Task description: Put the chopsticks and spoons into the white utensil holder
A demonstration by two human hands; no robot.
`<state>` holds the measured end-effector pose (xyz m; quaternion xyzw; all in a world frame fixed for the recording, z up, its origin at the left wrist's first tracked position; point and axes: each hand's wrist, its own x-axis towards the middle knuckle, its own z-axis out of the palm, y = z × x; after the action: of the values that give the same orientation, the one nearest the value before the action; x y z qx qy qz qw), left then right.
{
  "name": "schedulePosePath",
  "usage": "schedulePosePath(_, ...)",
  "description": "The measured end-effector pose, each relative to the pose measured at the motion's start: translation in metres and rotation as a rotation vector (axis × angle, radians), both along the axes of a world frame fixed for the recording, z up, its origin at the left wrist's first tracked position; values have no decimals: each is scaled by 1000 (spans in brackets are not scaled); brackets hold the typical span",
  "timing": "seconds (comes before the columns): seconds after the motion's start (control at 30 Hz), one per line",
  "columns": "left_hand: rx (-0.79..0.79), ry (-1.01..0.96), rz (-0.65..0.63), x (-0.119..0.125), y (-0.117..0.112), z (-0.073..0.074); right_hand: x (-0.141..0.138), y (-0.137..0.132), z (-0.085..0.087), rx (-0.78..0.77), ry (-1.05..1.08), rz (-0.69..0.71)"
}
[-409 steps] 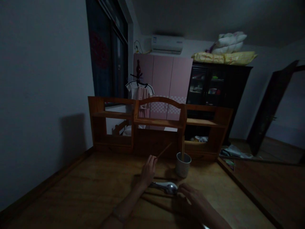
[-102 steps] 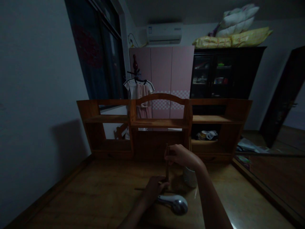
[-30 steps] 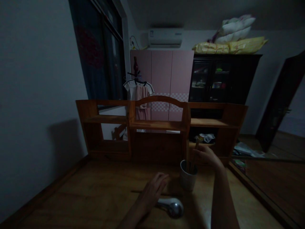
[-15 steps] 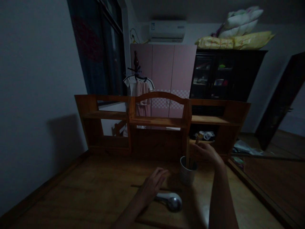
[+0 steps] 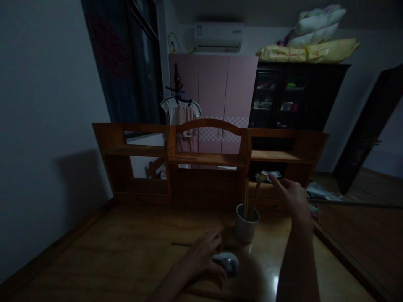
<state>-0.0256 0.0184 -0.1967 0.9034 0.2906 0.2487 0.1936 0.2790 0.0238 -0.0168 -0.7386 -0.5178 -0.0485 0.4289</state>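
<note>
A pale cup stands on the wooden table with several wooden chopsticks upright in it. My right hand hovers just right of the chopstick tops, fingers apart and holding nothing. My left hand lies low on the table with its fingers curled over the handle of a shiny metal spoon, whose bowl shows beside the fingertips. One loose chopstick lies flat on the table just left of that hand.
A low wooden shelf unit runs along the table's back edge, close behind the cup. A grey wall borders the left side, and the table's right edge drops to the floor. Another stick lies near the front.
My right hand let go of the chopsticks in the cup and drew back to the right, open. My left hand moved down onto the spoon and curled over it.
</note>
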Motion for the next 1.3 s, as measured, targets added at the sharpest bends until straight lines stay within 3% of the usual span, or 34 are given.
schedulePosePath(0.3,35,48,56,-3,5,-7,-19,-19,23,153,37,27)
schedulePosePath(0.87,74,74,86,-2,4,-8,-24,-21,26,202,23,36)
schedulePosePath(1.07,66,60,45,-3,0,0,-28,-20,25,204,-9,15)
schedulePosePath(1.3,75,28,154,-1,-2,4,-28,-22,25,201,-22,8)
